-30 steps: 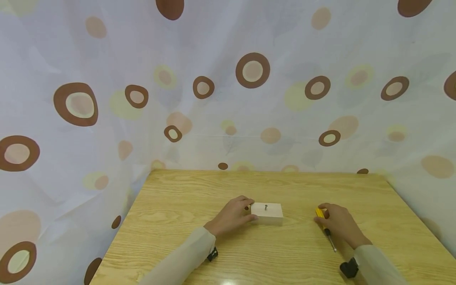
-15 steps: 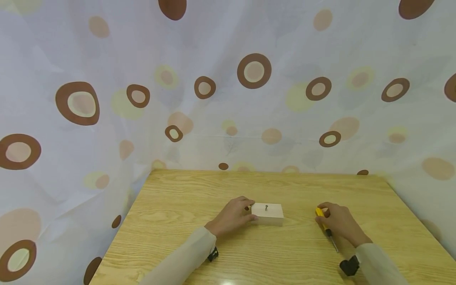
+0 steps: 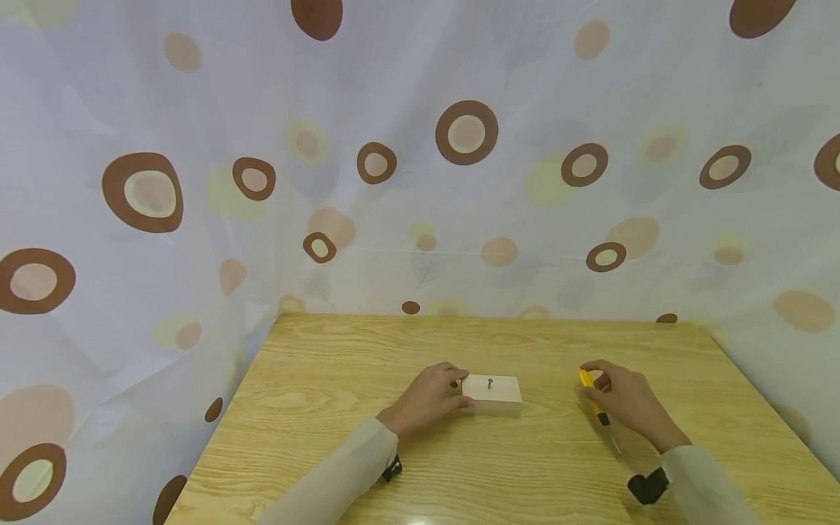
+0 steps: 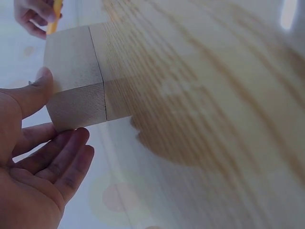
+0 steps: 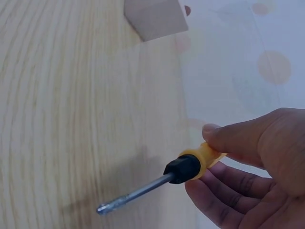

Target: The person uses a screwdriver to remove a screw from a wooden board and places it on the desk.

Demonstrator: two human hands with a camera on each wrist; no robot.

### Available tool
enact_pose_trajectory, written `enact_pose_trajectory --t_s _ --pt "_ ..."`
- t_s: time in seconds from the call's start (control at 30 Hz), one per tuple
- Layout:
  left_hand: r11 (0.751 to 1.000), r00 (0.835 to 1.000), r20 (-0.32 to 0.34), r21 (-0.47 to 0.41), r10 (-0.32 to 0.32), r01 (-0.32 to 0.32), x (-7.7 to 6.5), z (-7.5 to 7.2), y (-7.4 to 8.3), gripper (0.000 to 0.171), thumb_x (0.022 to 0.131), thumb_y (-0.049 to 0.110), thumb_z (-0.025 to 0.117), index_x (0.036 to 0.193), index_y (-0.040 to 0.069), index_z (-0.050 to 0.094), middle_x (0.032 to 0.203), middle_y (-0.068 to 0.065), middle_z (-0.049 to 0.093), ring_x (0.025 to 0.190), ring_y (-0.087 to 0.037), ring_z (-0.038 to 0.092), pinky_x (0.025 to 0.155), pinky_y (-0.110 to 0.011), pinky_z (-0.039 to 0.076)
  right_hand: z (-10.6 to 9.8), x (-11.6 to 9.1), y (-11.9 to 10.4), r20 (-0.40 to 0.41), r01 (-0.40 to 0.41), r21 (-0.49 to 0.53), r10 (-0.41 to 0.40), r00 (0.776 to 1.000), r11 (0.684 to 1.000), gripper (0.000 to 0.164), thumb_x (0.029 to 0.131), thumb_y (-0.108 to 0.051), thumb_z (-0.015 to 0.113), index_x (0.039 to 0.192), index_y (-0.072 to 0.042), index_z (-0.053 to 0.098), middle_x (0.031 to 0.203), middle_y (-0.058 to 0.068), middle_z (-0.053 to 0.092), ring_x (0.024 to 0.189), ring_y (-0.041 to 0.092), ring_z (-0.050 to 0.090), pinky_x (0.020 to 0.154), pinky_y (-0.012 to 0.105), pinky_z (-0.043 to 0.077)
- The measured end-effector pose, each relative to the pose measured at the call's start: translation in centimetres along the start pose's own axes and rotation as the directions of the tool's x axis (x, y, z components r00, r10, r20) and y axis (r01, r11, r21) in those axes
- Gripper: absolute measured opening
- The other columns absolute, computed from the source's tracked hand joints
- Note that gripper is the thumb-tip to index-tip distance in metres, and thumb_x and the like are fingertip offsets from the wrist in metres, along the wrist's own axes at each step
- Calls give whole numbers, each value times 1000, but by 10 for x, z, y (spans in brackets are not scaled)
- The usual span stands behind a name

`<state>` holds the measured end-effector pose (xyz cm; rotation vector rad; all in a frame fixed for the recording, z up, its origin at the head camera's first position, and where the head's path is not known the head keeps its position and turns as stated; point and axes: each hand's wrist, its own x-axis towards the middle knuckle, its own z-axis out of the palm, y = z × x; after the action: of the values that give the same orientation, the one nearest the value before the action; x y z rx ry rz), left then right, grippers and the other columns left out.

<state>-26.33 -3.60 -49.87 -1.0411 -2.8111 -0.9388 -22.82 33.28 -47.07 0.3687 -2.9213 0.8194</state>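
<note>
Dotted white sheeting point(image 3: 394, 80) surrounds a wood-grain bench point(image 3: 367, 343). Near the middle of the bench lies a pale rectangular block point(image 3: 502, 397), with a screw point(image 3: 490, 382) projecting from its top face. Left grip point(image 3: 425, 399): pinching the left end of the block between thumb and fingers. Right grip point(image 3: 630, 405): grasping the yellow handle of a screwdriver point(image 3: 600, 417) to the right of the block and apart from it, shaft directed toward the person.

screwdriver handle point(image 5: 206, 156) partly hidden by right grip point(image 3: 628, 402); fastener head point(image 3: 490, 380) too small to tell
</note>
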Motion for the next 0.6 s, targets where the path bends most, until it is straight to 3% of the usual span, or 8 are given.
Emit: enact_pose_trajectory --t_s 0.33,0.6 --pt "998 999 22 -43 -41 42 2 1 -2 55 96 39 73 139 6 63 123 -6 67 104 -13 65 85 -22 53 -8 4 -14 -70 50 -1 -50 996 999 45 96 -23 76 133 -2 63 96 6 73 82 23 71 71 48 58" --pt "996 999 15 -80 -49 50 4 3 -4 57 95 36 75 139 3 62 119 -5 69 102 -13 66 83 -21 54 -12 6 -31 -142 99 24 -94 985 995 43 97 -24 76 133 -5 62 98 6 72 83 20 70 69 37 56"
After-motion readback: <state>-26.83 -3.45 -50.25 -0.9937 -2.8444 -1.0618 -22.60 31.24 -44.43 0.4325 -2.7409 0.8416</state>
